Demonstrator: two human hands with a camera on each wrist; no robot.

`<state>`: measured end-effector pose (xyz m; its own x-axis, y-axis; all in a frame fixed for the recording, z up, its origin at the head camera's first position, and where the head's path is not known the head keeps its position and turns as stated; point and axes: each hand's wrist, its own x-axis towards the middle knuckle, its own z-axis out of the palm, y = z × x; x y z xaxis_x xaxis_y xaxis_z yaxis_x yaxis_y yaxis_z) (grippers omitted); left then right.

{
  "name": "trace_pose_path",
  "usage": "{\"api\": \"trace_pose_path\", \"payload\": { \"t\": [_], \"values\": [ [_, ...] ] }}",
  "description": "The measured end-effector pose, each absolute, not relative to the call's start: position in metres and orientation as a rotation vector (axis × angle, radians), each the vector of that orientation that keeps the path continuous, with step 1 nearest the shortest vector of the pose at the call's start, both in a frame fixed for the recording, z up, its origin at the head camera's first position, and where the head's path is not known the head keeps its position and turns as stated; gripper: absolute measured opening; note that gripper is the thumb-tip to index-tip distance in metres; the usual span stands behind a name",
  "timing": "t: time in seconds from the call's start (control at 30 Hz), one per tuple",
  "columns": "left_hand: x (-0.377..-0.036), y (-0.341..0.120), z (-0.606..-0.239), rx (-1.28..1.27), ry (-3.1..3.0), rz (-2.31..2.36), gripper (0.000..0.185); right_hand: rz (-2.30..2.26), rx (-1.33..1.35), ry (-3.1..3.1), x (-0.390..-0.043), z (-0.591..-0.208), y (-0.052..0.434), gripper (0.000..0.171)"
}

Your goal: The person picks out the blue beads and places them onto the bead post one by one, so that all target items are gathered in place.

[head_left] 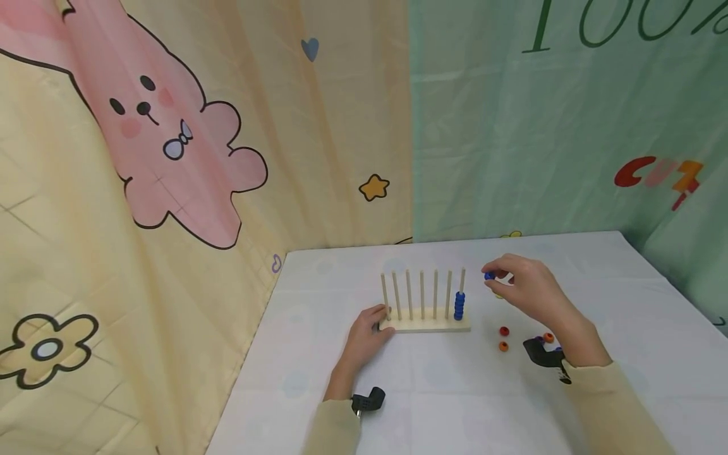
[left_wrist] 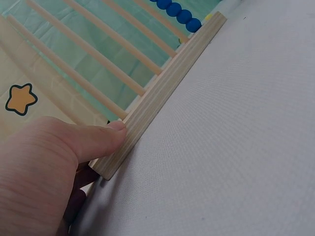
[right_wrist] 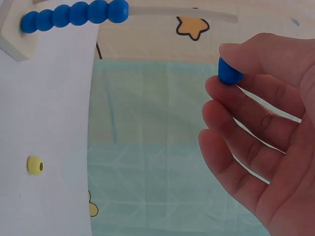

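Observation:
A pale wooden pegboard (head_left: 423, 326) with several upright pegs stands on the table. Its rightmost peg carries a stack of several blue beads (head_left: 459, 306); the other pegs are bare. My left hand (head_left: 365, 333) grips the left end of the base, with the thumb on the front edge in the left wrist view. Between thumb and fingertips, my right hand (head_left: 526, 285) pinches one blue bead (right_wrist: 229, 73), held in the air to the right of the loaded peg and close to the height of its top.
A red bead (head_left: 504, 331) and an orange bead (head_left: 503, 346) lie right of the pegboard. Another orange bead (head_left: 548, 337) sits near my right wrist, partly among other beads hidden by the wrist camera. A yellow bead (right_wrist: 35, 165) lies beneath my right hand. Curtains hang behind the table.

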<state>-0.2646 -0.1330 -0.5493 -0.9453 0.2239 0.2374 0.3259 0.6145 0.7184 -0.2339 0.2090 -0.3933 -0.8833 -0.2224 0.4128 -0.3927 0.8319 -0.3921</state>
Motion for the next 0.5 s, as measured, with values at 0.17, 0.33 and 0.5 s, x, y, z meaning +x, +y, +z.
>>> {"api": "trace_pose_path", "payload": {
  "t": [0.17,0.33,0.5],
  "values": [
    [-0.265,-0.131,-0.55,-0.471,-2.703,-1.257,0.052,0.686,0.479,-2.627,-0.234,-0.391,0.206,0.021],
    [-0.264,-0.13,-0.551,-0.491,-2.693,-1.252,0.053,0.698,0.489,-2.587,-0.234,-0.388,0.203,0.021],
    [-0.263,-0.132,-0.55,-0.471,-2.699,-1.235,0.053,0.697,0.518,-2.547,-0.233,-0.385,0.197,0.023]
  ]
}}
